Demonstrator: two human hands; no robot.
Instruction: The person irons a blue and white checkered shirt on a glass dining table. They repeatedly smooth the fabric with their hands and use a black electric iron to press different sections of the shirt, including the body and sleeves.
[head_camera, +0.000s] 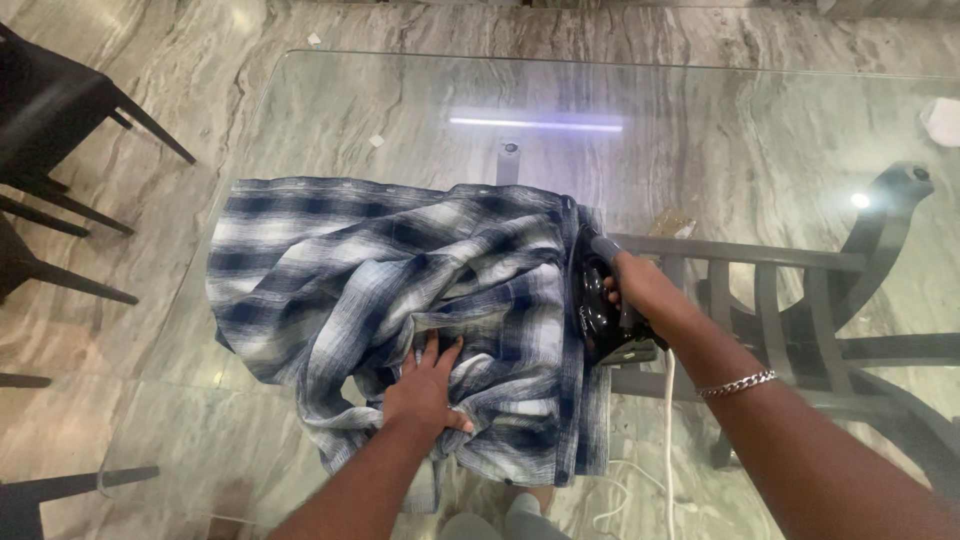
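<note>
- Nearest: white cord (668, 440) hangs below the bench edge beside the right forearm, running up toward the iron; slack, looped lower down.
- Left hand (425, 388): palm down, fingers spread flat on the plaid shirt (380, 270), gripping nothing. Judged to be pinning the bunched cloth so it does not slide on the glass.
- Right hand (640, 290): clenched around the handle of the black iron (600, 310); a chain bracelet (737, 384) sits on that wrist. Iron rests at the shirt's right edge, on the cloth.
- Shirt: blue-and-white plaid, crumpled, spread over the near middle of the glass bench (780, 130); hem hangs over the near edge.
- Through the glass: dark bench frame (800, 300) and marble floor (150, 300).
- Far left: black chair (50, 100) legs, well apart from the bench.
</note>
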